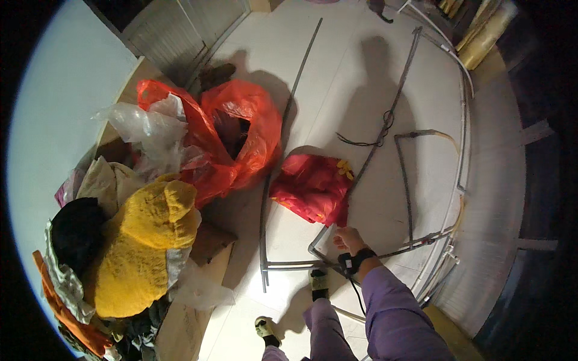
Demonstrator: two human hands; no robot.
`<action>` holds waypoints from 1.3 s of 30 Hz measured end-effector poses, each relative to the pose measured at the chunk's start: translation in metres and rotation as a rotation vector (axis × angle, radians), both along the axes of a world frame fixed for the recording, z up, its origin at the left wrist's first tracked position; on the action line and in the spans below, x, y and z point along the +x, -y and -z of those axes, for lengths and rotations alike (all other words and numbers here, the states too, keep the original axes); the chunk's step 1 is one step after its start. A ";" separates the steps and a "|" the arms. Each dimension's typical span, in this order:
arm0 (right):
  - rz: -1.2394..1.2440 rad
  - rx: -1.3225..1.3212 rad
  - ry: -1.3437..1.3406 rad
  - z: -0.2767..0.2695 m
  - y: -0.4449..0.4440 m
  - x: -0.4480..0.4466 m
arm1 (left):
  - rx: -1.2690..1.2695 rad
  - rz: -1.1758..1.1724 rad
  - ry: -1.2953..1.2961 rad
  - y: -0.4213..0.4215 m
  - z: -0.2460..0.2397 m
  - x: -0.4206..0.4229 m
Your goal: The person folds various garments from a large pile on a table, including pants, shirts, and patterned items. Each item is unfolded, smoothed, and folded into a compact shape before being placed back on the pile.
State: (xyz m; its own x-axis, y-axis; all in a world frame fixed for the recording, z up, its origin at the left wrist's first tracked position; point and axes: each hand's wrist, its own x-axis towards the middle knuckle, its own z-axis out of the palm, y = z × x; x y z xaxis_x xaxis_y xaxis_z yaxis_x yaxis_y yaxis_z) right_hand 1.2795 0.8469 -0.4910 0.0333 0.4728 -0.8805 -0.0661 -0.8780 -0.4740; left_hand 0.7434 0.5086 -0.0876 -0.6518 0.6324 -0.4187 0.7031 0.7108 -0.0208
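My right hand [347,238], with a purple sleeve and a black wrist strap, has its fingers curled at the lower corner of a red cloth item [311,187]. Whether the fingers grip that corner or only lie next to it is unclear. The cloth is crumpled and carries a yellow decoration [345,169] at its upper right. Beneath and beside it, dark grey tubes [311,263] form part of a frame on the pale floor. My left hand is out of view.
To the left, an open red plastic bag [257,117] stands beside a cardboard box [192,322] heaped with clothes, including a yellow garment [140,252]. Long tubes [301,67] cross the floor ahead. A black cord [359,143] hangs around one tube. Golden rolls [487,36] stand far right.
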 end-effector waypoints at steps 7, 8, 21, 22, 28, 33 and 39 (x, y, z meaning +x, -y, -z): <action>0.072 -0.198 -0.030 0.143 -0.033 0.005 | -0.129 -0.072 -0.081 -0.039 0.009 0.008; 0.047 -0.228 0.148 0.162 -0.037 0.003 | -0.141 -0.078 -0.092 -0.043 0.012 0.009; -0.373 0.325 0.247 0.253 -0.096 -0.021 | -0.243 -0.153 -0.129 -0.062 0.006 0.009; -0.545 0.441 0.269 0.229 -0.099 -0.021 | -0.236 -0.159 -0.122 -0.060 0.004 0.009; 0.464 0.234 -0.409 0.023 -0.073 -0.047 | -0.171 -0.171 -0.071 -0.037 -0.008 0.004; 0.325 0.313 -0.363 -0.136 -0.056 -0.048 | -0.067 -0.146 -0.019 -0.002 -0.004 -0.007; 0.222 0.418 -0.299 -0.300 -0.041 -0.056 | 0.156 -0.047 0.001 -0.010 0.004 0.024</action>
State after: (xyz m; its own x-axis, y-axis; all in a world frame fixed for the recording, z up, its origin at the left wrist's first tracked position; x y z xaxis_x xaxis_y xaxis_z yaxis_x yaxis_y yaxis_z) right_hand 1.2240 0.8876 -0.1908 -0.0510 0.7937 -0.6062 -0.4129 -0.5694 -0.7108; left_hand 0.7674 0.5187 -0.0920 -0.6817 0.6586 -0.3186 0.6691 0.7374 0.0928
